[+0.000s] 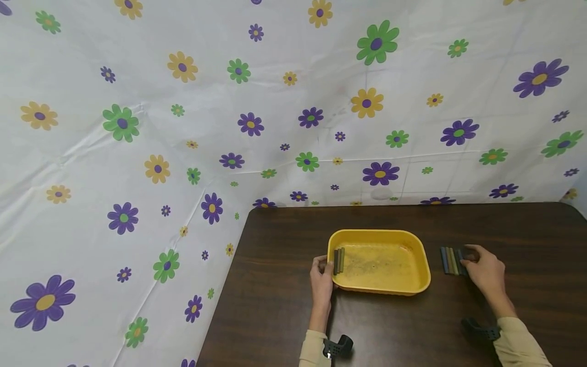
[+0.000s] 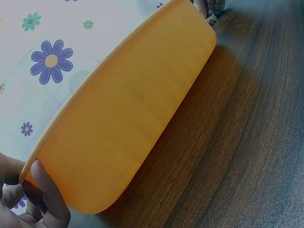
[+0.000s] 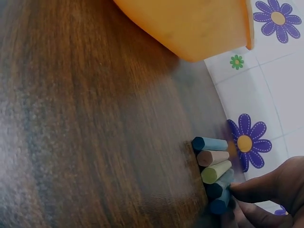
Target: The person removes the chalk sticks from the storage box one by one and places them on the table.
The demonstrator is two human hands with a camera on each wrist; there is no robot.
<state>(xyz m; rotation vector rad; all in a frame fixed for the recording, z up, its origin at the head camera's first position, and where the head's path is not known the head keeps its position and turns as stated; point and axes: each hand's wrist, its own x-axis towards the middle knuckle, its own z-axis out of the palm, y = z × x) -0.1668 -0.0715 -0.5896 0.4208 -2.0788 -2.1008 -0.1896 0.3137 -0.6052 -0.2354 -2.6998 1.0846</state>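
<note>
A yellow plastic basin (image 1: pixel 380 289) stands on the table, and my left hand (image 1: pixel 322 279) grips its left rim, thumb on one side and fingers on the other. Inside it, three chalk sticks (image 1: pixel 339 261) lie side by side along the left end. To the right of the basin, several coloured chalk sticks (image 3: pixel 216 172) lie in a row on the table: blue, pinkish, yellow-green and darker blue. My right hand (image 1: pixel 485 269) is at the row's right end, where thumb and fingertips pinch a blue chalk stick (image 3: pixel 219 204). The fingers partly hide it.
The dark wood table (image 1: pixel 275 316) ends at a white flowered sheet (image 1: pixel 275 92) behind and to the left. Each forearm wears a black wrist mount, the left one (image 1: pixel 338 347) close over the tabletop.
</note>
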